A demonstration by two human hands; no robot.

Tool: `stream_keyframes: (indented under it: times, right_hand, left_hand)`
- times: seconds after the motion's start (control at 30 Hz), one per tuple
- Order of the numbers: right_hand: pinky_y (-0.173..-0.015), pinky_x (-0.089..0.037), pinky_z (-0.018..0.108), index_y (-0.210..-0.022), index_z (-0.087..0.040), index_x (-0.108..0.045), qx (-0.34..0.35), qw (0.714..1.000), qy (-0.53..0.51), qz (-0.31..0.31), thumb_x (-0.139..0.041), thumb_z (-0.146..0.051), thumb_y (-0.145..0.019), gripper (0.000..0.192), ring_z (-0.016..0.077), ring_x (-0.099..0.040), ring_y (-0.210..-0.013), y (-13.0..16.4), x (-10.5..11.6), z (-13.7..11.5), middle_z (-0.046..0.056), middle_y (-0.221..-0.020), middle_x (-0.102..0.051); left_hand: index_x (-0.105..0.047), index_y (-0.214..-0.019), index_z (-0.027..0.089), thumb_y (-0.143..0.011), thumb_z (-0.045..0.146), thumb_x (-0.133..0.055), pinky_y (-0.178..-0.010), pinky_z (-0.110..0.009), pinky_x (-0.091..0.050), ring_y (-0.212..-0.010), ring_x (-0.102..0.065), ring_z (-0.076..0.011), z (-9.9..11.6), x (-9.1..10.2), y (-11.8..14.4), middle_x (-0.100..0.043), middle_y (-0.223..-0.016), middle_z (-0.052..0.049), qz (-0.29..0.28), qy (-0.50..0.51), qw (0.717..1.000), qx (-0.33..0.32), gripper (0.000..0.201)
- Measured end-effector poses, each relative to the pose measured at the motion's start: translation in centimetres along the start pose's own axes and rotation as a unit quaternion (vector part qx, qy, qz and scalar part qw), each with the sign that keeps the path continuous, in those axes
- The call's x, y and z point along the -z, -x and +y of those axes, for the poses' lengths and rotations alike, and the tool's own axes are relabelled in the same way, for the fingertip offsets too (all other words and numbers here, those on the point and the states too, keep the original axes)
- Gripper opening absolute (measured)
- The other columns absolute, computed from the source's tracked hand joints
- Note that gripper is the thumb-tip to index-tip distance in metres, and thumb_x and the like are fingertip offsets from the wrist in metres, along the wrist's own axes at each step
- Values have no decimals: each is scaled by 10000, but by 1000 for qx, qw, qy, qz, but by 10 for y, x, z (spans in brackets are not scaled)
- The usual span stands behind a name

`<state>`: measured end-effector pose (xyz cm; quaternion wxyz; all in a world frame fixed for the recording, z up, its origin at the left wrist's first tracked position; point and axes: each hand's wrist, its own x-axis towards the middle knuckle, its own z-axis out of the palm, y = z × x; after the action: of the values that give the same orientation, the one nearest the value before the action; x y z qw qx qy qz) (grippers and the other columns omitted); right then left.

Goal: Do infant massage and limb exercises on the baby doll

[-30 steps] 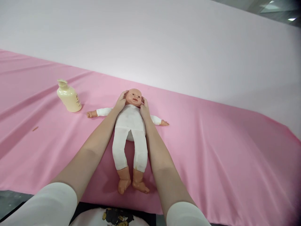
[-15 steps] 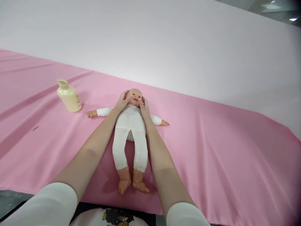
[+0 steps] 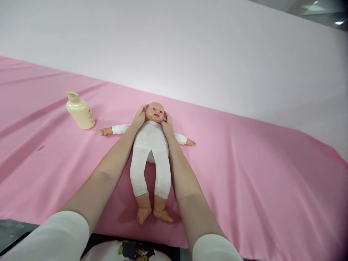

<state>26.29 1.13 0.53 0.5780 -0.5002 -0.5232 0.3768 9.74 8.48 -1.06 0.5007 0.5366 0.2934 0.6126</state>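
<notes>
A pink cloth (image 3: pixel 244 174) covers the table. On it a doll (image 3: pixel 151 145) in white lies on its back, feet toward the person. The left hand (image 3: pixel 139 117) and right hand (image 3: pixel 166 124) lie open, cupping either side of the doll's head. A cream bottle (image 3: pixel 79 110) stands well left.

Staged studio: pink-draped table (image 3: pixel 244 174), plain backdrop (image 3: pixel 190 47)
</notes>
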Motion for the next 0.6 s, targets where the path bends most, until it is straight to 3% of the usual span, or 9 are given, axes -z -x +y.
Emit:
stream_keyframes:
  times: [0.13, 0.33, 0.47, 0.6]
  right_hand:
    - [-1200, -456, 465, -1416, -200, -414, 4, 1000, 5, -7, -534, -145, -685, 742, 269, -528, -1386, 0, 0, 0, 118, -1564, -471]
    - [-1151, -500, 450, -1415, -230, -426, -10, 1000, -1, 13, -437, -295, -902, 517, 235, -527, -1390, 4, -2, -4, 92, -1564, -479]
    - [-1087, -553, 453, -1383, -255, -488, -15, 1000, -15, 21, -415, -491, -956, 494, 239, -572, -1347, 8, -1, -8, 86, -1559, -482]
    - [-1123, -518, 437, -1402, -263, -488, 2, 1000, 2, 20, -510, -693, -884, 674, 250, -527, -1400, 10, -2, -11, 98, -1552, -490]
  left_hand:
    - [-603, -1177, 188, -791, 223, -497, -1206, -423, -412, -1362, -551, -254, 5, -1, 2, -638, -1366, -104, 0, -10, 1000, -10, 403]
    - [-588, -1205, 201, -898, 404, -561, -1194, -412, -419, -1331, -569, -248, 18, -6, 9, -637, -1361, -112, 3, -70, 997, -24, 369]
    - [-549, -1274, 193, -856, 464, -651, -1207, -427, -403, -1379, -531, -275, 25, -6, 13, -588, -1424, -143, -17, -102, 994, -22, 508]
    - [-488, -1363, 187, -756, 466, -757, -1230, -444, -376, -1429, -477, -308, 25, -3, 14, -516, -1494, -164, -50, -136, 989, -36, 720]
